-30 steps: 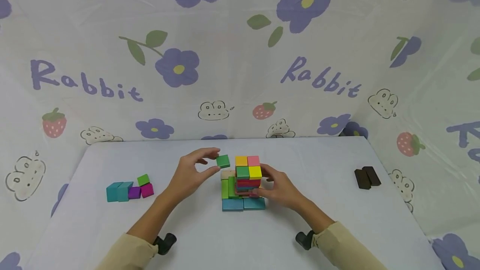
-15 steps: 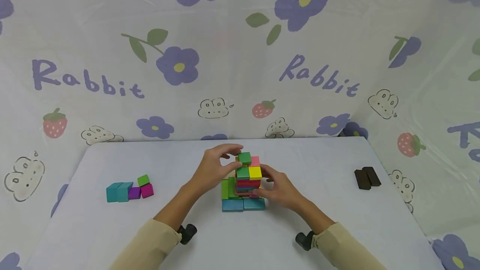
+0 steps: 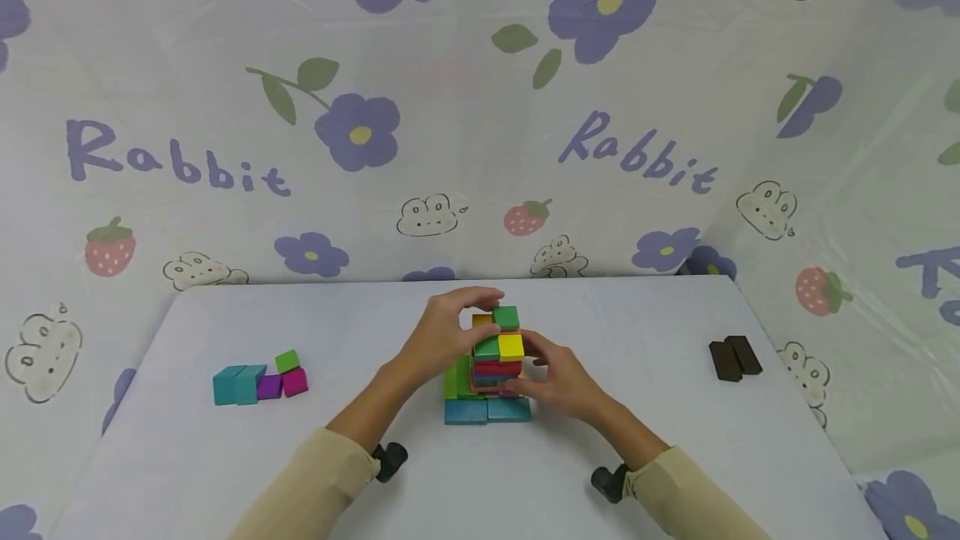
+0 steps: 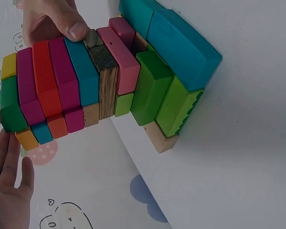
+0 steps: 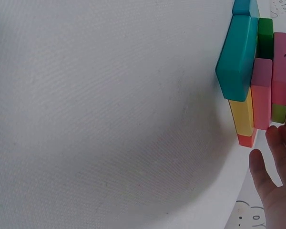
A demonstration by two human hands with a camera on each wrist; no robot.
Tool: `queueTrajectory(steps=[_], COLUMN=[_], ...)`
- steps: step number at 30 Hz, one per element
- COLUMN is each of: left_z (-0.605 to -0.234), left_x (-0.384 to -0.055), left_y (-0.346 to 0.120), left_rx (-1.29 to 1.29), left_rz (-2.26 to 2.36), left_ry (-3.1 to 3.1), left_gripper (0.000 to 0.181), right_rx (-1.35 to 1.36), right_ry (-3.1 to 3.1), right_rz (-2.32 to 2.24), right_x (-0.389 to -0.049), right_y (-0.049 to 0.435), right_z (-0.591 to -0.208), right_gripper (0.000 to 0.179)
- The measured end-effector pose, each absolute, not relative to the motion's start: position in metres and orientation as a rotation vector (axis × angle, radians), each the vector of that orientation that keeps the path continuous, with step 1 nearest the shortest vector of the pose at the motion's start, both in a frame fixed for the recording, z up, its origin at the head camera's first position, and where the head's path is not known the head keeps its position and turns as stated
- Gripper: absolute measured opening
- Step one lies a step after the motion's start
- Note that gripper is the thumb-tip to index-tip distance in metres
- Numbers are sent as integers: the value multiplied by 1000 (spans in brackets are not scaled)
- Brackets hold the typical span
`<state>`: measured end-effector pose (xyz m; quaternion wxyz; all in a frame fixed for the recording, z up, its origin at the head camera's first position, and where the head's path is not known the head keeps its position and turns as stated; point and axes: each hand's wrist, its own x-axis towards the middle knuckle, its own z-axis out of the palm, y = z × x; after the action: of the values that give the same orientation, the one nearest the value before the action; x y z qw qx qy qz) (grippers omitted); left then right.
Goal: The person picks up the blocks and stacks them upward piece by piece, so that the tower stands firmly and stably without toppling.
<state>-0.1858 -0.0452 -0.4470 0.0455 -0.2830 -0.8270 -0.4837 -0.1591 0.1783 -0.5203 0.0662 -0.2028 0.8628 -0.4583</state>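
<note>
In the head view a tower of stacked wooden blocks (image 3: pixel 497 368) stands upright at the table's middle. My left hand (image 3: pixel 444 332) is at its top, thumb and fingers pinching a small green block (image 3: pixel 506 317) over the back right corner. My right hand (image 3: pixel 564 375) holds the tower's right side, thumb in front and fingers farther back. In the left wrist view, the tower (image 4: pixel 55 81) appears sideways, with my left hand (image 4: pixel 12 191) near its top. Right wrist view: my right hand's fingers (image 5: pixel 281 152) reach the lower layers; its thumb's contact is out of frame there.
Teal blocks (image 3: pixel 238 385), a purple block (image 3: pixel 269 387), a magenta block (image 3: pixel 296 381) and a light green block (image 3: pixel 287 361) lie at the left of the white table (image 3: pixel 615 332). Two dark brown blocks (image 3: pixel 735 357) lie at the right. A printed cloth (image 3: pixel 450 123) hangs behind.
My left hand has carried the small green block rightward, from left of the tower to above its back right corner, where the pink block showed. My right hand has stayed at the tower's side.
</note>
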Motion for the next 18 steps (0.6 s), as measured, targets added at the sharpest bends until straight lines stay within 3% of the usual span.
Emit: queueTrajectory(steps=[18], left_z=[-447], left_x=[-186], left_y=[-46], left_rx=[-866], left_rz=[-1487], left_ry=[-2567], left_gripper=[44], right_rx=[-614], right_ry=[2611], right_rz=[-1370], right_x=[-159], right_y=[179], right_z=[-520], right_gripper=[72])
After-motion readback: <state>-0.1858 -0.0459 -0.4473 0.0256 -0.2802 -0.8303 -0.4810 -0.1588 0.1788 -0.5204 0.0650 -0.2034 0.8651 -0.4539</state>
